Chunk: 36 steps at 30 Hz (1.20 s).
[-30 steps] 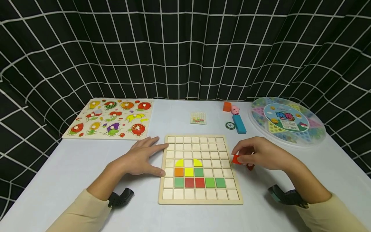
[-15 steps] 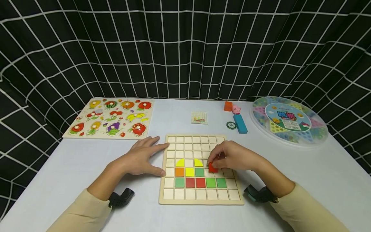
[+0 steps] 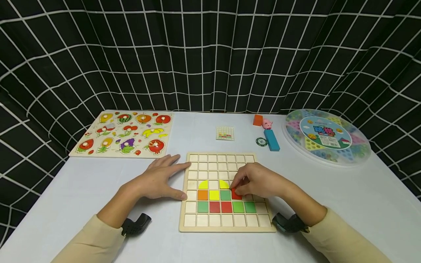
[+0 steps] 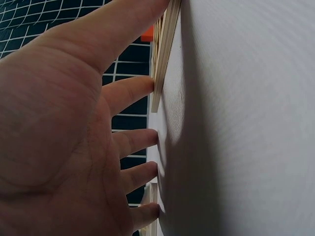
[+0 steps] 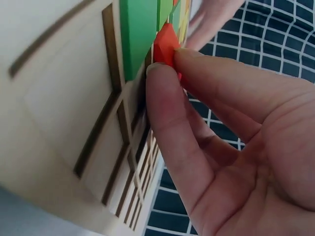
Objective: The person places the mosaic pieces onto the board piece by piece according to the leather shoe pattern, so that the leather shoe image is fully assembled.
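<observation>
A wooden grid board (image 3: 227,229) lies flat in the middle of the table, with yellow, orange, green and red tiles set in some of its cells. My right hand (image 3: 258,180) pinches a red square tile (image 3: 236,194) between thumb and fingertips, over the cell just right of a green tile (image 3: 225,195). In the right wrist view the red tile (image 5: 167,45) is tilted at the board's surface, close by a green tile (image 5: 138,39). My left hand (image 3: 158,179) is spread, its thumb and index fingertip at the board's left edge (image 4: 165,59), the other fingertips on the table.
A fruit puzzle board (image 3: 121,135) lies at the back left. Behind the grid board is a small pattern card (image 3: 225,133). Farther right are an orange block (image 3: 258,119), a pink pig figure (image 3: 267,124), a blue block (image 3: 271,140), a chip (image 3: 261,141) and a round clear box (image 3: 325,135).
My right hand has moved left from beside the board to over it, bringing the red tile down at a cell next to the green tile. My left hand has stayed put.
</observation>
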### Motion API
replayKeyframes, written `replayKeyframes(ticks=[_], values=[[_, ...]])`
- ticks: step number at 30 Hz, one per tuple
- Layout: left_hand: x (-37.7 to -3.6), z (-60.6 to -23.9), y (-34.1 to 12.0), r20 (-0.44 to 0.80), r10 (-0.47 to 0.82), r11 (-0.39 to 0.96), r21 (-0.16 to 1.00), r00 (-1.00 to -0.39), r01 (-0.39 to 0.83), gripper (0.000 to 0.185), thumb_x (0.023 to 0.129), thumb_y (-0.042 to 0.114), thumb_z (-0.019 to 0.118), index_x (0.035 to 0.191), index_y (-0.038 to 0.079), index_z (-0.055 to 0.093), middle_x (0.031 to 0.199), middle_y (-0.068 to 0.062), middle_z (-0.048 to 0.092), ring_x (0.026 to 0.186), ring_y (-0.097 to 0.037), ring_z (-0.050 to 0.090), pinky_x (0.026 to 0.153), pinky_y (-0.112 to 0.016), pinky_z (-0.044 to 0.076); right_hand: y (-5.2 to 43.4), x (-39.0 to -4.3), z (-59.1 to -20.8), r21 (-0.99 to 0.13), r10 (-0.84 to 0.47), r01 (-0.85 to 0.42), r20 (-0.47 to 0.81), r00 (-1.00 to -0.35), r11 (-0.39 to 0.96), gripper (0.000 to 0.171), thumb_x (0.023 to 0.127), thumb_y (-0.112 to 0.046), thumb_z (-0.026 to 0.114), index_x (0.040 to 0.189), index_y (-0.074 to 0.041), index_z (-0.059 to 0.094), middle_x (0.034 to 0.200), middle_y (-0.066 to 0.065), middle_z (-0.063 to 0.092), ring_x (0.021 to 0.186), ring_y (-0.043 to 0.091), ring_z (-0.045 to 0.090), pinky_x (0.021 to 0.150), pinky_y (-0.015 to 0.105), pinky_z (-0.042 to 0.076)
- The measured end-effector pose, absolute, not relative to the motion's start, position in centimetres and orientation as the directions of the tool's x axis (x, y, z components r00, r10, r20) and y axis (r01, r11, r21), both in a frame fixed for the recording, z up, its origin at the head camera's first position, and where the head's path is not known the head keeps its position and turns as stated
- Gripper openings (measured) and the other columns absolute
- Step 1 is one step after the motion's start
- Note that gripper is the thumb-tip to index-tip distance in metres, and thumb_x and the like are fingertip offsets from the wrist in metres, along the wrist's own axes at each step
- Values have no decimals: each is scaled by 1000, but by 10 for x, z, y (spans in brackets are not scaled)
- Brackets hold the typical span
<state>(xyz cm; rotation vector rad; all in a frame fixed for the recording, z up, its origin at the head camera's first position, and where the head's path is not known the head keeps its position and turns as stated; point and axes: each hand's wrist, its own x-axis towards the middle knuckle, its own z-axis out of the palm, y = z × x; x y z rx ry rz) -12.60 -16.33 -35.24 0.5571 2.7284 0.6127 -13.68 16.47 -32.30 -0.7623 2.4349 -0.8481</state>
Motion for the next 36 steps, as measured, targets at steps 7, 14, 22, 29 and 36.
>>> replayKeyframes(ticks=[7, 14, 22, 29, 36], values=[[-125, -352, -163, -197, 428, 835, 459, -882, 302, 97, 75, 57, 86, 158, 30, 45, 171, -15, 25, 158, -45, 14, 126, -67, 9, 163, -131, -325, -595, -625, -430, -161, -764, 679, 16, 88, -4, 80, 85, -19, 82, 84, -11, 71, 83, 10, 58, 70, 23, 53], [-126, -353, -162, -201, 432, 834, 460, -879, 305, 97, 75, 58, 86, 158, 30, 44, 171, -15, 24, 159, -45, 13, 126, -67, 8, 182, -132, -322, -657, -628, -405, -135, -767, 636, 13, 87, -6, 81, 88, -19, 79, 89, -8, 72, 84, 14, 62, 74, 24, 57], [-125, -350, -163, -208, 430, 836, 459, -879, 301, 98, 76, 59, 84, 159, 31, 42, 171, -15, 23, 159, -46, 12, 126, -69, 9, 228, -135, -308, -613, -518, -315, -182, -836, 725, 16, 87, -8, 81, 100, -17, 79, 97, -1, 71, 83, 18, 61, 63, 26, 54], [-126, -350, -164, -202, 436, 834, 457, -877, 309, 98, 76, 59, 85, 159, 30, 42, 171, -15, 24, 158, -45, 13, 126, -68, 10, 264, -136, -311, -513, -399, -216, -280, -873, 831, 25, 83, -9, 83, 107, -15, 78, 103, 1, 69, 84, 18, 59, 67, 28, 53], [-127, -350, -164, -201, 440, 832, 457, -875, 313, 97, 76, 60, 84, 159, 30, 43, 171, -15, 24, 158, -46, 13, 126, -68, 9, 281, -138, -320, -480, -363, -183, -314, -877, 858, 27, 80, -9, 85, 105, -16, 78, 97, 1, 66, 91, 21, 55, 71, 29, 52]])
